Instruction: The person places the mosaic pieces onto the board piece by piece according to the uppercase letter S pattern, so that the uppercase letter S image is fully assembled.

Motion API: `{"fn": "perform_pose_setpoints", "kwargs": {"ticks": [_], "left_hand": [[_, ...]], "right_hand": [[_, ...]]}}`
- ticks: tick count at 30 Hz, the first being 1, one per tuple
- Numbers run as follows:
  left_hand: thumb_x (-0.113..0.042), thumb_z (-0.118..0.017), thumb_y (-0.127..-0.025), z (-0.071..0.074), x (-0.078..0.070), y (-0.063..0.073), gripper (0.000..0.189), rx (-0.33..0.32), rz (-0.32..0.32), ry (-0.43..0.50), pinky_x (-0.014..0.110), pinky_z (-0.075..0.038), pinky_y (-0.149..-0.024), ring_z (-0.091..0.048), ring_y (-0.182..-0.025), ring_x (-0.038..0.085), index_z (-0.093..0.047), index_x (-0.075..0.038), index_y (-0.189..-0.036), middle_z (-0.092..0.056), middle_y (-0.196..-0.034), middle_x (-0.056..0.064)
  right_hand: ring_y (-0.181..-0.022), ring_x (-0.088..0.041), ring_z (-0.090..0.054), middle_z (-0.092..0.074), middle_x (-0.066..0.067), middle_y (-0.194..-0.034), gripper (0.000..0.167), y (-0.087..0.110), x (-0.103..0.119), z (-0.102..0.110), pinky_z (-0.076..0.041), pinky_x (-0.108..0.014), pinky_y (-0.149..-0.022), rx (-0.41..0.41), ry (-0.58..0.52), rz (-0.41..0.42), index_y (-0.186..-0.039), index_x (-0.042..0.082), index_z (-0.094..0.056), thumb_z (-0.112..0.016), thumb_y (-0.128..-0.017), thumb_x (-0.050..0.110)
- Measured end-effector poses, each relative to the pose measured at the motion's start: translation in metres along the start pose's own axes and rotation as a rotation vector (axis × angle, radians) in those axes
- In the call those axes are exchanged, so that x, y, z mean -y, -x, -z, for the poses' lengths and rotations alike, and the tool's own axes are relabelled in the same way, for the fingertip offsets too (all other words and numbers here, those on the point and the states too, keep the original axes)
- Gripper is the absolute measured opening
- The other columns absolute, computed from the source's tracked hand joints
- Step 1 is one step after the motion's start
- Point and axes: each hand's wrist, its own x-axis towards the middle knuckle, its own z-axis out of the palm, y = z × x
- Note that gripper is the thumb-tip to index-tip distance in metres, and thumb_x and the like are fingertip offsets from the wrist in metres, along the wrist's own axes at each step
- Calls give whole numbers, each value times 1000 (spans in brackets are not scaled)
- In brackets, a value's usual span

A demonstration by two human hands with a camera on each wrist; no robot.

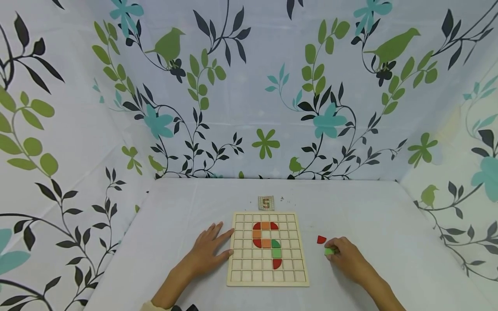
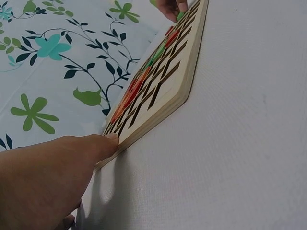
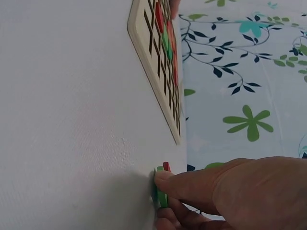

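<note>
A square wooden grid board (image 1: 268, 277) lies flat on the white table, with red, orange and green tiles set in some of its cells. My left hand (image 1: 208, 250) rests at the board's left side, fingers spread; in the left wrist view its thumb (image 2: 106, 143) touches the board's edge. Right of the board, my right hand (image 1: 347, 258) pinches a light green tile (image 1: 329, 251) between thumb and fingers, low over the table. A loose red rounded tile (image 1: 321, 239) lies just beyond those fingertips. Part of the green tile is hidden by the fingers.
Behind the board lies a small patterned card (image 1: 266, 203) with an S- or 5-like figure. Tiny dark specks (image 1: 282, 199) are beside it on the cloth. Printed fabric (image 1: 249, 86) with leaves and birds hangs behind the table and on both sides.
</note>
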Motion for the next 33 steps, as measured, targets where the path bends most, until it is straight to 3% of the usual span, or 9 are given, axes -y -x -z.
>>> {"fn": "perform_pose_setpoints", "kwargs": {"ticks": [15, 24, 33], "left_hand": [[-57, -60, -103, 1, 1, 1, 66, 4, -1, -3, 69, -18, -126, -19, -161, 44, -45, -30, -162, -28, -173, 16], [-56, -59, -104, 2, 1, 0, 66, 10, -4, -2, 69, -16, -127, -17, -161, 43, -43, -30, -163, -26, -173, 16], [-57, -59, -104, 2, 1, 2, 67, 8, -3, 12, 69, -16, -126, -17, -162, 43, -44, -29, -162, -26, -174, 16]], "right_hand": [[-107, -13, -58, -60, 2, -112, 25, -12, 53, -37, -55, -38, -97, 30, -98, 97, -119, 10, -70, -77, -95, 8], [-104, -14, -57, -60, 4, -112, 26, -18, 84, -65, -55, -30, -92, 79, -82, 292, -121, 10, -68, -76, -97, 10], [-96, -8, -48, -57, 9, -103, 13, -15, 95, -84, -51, -22, -80, 133, -66, 445, -99, 17, -66, -78, -96, 13]]}}
